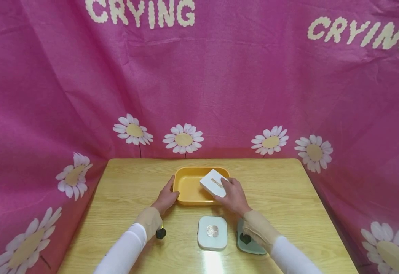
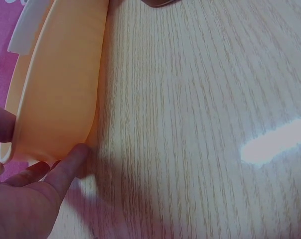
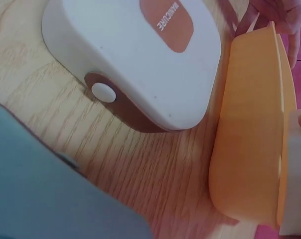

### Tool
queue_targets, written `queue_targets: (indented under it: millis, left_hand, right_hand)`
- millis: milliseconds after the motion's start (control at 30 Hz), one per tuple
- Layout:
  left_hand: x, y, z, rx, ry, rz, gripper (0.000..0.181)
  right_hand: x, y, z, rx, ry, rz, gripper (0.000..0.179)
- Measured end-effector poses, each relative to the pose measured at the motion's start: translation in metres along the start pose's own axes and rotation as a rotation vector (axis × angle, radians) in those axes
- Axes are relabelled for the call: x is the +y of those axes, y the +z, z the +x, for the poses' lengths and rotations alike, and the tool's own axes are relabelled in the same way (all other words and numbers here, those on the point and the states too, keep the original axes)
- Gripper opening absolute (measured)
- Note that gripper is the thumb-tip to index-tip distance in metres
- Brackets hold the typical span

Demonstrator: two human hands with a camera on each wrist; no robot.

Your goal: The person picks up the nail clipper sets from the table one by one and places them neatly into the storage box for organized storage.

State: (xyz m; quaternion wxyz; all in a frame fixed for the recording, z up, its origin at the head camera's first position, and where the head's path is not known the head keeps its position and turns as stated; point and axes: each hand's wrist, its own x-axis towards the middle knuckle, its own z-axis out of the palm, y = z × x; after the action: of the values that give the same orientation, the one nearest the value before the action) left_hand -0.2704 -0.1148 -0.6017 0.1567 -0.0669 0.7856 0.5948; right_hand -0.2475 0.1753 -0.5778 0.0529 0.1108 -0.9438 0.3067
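1. Rectangular orange tray (image 1: 187, 186), one: stands on the wood-grain desk (image 1: 131, 182), near its far edge.
2. Left hand (image 1: 166, 196): grips the tray's left end, thumb over the rim, fingers against the outer wall.
3. White box (image 1: 209, 182), lettered "MANICURE" in gold: tilted, over the tray's right half; whether it touches the rim I cannot tell.
4. Right hand (image 1: 233, 196): holds that box by its right side.
5. White manicure case (image 1: 212, 241), brown label, round button: on the desk, this side of the tray.
6. Green case (image 1: 251, 247): just right of it, partly beneath the right forearm.
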Motion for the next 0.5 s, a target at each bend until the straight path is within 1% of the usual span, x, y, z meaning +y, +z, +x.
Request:
queue_targets:
  millis: [133,233,367,500]
  left_hand:
    - [-0.001,0.001,0.000,0.002,0.011,0.002,0.091]
    - [-0.002,0.001,0.001,0.003,0.015,0.003,0.091]
    - [-0.001,0.001,0.001,0.003,0.009,0.003,0.091]
    - [0.000,0.001,0.000,0.004,0.001,0.004,0.091]
  right_hand:
    - [0.000,0.002,0.001,0.034,-0.035,-0.031,0.078]
    - [-0.001,0.003,0.002,0.061,-0.050,-0.027,0.077]
    - [-0.003,0.007,0.005,0.075,-0.031,-0.030,0.077]
    - [-0.006,0.012,0.011,0.099,-0.012,-0.066,0.075]
